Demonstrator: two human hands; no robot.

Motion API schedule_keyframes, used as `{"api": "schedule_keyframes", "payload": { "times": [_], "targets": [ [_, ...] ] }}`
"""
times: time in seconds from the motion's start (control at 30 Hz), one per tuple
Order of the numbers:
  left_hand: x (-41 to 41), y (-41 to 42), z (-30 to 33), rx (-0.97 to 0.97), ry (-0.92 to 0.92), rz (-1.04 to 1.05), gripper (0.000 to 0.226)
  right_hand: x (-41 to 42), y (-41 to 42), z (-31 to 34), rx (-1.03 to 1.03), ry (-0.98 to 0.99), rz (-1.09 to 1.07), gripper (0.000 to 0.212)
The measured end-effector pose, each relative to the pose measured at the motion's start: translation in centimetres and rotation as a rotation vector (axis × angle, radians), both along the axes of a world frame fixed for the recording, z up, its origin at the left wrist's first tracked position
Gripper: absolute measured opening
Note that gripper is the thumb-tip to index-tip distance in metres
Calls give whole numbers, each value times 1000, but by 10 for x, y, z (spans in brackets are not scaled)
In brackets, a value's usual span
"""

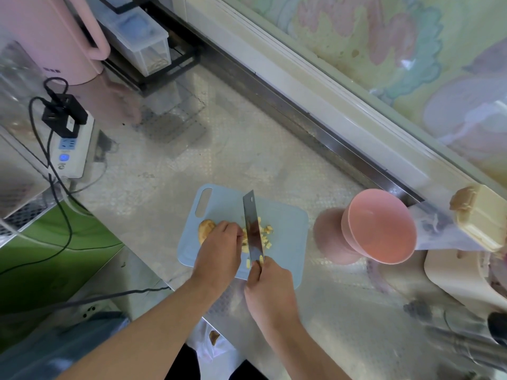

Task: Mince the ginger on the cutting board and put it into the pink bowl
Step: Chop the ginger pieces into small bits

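Right grip (267,281) holds cleaver (253,229) — ginger pieces (263,234) beside blade; left grip (219,248) pins ginger chunk (206,229).

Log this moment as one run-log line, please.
phase: mincing | right hand: grips steel cleaver | left hand: steadies yellow ginger on blue plastic cutting board | pink bowl: no ginger

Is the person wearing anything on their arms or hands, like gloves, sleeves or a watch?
No. The left hand and the right hand are both bare, with no gloves and no rings to be seen. Both forearms are bare too: no sleeves reach into view, and neither wrist has a watch or a bracelet.
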State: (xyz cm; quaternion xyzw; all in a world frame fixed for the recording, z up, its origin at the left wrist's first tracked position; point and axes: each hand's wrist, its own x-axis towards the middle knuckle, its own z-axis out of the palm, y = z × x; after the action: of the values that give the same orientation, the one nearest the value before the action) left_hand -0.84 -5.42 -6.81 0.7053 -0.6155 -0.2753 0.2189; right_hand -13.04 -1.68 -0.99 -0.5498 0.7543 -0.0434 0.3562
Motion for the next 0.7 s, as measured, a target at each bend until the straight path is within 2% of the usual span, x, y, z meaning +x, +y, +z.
{"api": "schedule_keyframes", "payload": {
  "times": [0.27, 0.7],
  "targets": [
    [0, 0, -1, 15, 4, -2, 12, 3, 4, -1, 57, 24, 1, 35],
    [0, -1, -1, 33, -16, -11, 11, 6, 2, 0, 78, 47, 14, 27]
  ]
}}
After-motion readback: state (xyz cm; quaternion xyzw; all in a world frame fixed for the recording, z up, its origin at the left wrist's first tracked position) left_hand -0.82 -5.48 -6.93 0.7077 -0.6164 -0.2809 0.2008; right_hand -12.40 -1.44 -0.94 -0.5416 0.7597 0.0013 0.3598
